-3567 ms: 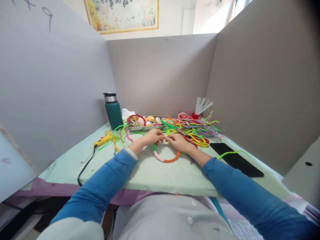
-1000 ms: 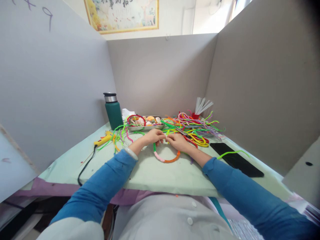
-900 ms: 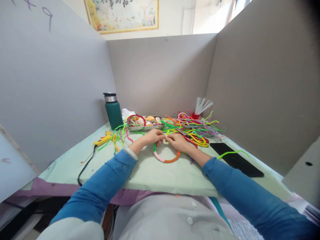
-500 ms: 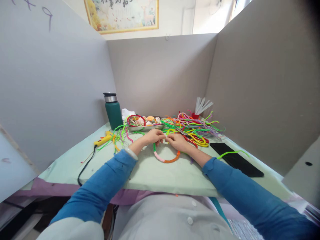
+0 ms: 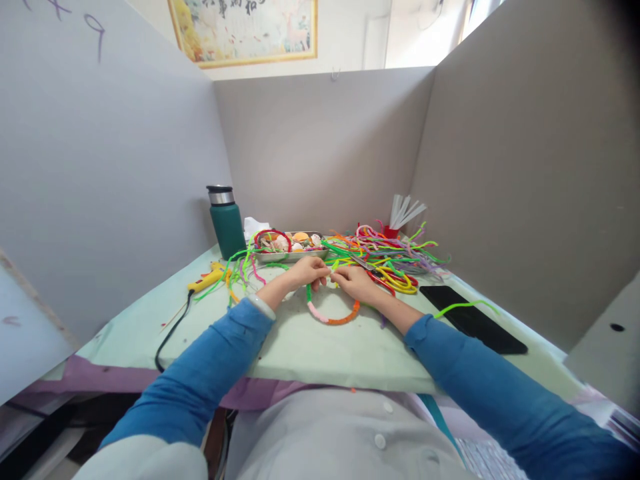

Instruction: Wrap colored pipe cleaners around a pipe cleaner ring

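A ring wrapped in fuzzy pipe cleaners (image 5: 342,321), with green, pink and orange stretches, stands out over the table towards me. My left hand (image 5: 309,272) is closed at its far left side, thumb and fingers pinched together. Close beside it, my right hand (image 5: 352,281) is pinched too, fingertips almost touching those of the left. A short piece of yellow pipe cleaner (image 5: 335,265) shows between the fingertips. The far part of the ring is hidden behind my hands, and so is exactly what each fingertip grips.
A metal tray (image 5: 295,256) of shells and a red ring stands behind, near a green bottle (image 5: 228,230). Loose pipe cleaners (image 5: 395,257) and scissors (image 5: 364,265) lie at the right, beyond a black phone (image 5: 473,320). A yellow glue gun (image 5: 207,279) lies left, its cord trailing forward.
My hands stay in the same place on the ring; only the fingertips shift very slightly. Everything else is unmoved.
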`<state>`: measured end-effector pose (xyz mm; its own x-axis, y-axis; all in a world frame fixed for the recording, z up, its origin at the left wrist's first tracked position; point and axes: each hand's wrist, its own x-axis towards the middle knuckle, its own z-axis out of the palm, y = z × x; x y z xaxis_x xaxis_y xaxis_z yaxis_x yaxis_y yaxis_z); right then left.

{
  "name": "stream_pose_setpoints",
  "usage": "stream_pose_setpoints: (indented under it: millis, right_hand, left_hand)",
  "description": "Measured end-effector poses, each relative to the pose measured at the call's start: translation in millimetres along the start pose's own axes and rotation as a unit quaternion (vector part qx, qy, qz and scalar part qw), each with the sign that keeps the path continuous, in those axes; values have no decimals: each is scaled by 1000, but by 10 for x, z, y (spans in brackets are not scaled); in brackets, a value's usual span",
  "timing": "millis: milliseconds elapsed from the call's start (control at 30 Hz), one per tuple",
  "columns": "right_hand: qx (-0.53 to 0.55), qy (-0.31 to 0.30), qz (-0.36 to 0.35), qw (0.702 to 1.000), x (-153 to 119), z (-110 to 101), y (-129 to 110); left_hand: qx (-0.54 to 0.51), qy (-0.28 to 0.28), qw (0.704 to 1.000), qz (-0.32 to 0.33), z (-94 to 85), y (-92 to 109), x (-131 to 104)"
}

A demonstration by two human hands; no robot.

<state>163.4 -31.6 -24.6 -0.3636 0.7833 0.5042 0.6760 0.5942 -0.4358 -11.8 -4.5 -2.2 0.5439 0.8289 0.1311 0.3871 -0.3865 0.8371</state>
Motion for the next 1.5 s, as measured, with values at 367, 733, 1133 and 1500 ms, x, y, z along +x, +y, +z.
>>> stream_pose_setpoints:
  millis: [367, 733, 1133, 1500]
  right_hand:
    - [22, 17, 29, 999, 25, 11, 47]
    - [4, 14, 26, 1000, 18, 23, 61]
    - [6, 6, 21, 1000, 9, 8, 26]
    - [20, 16, -3, 1000, -5, 26, 30]
  left_hand:
    - [-5, 14, 1000, -19, -5, 9, 4]
    - [13, 42, 998, -40, -7, 74, -41]
    - [-6, 41, 996, -79, 4, 217, -111]
    - [-77, 12, 992, -96, -28, 203, -108]
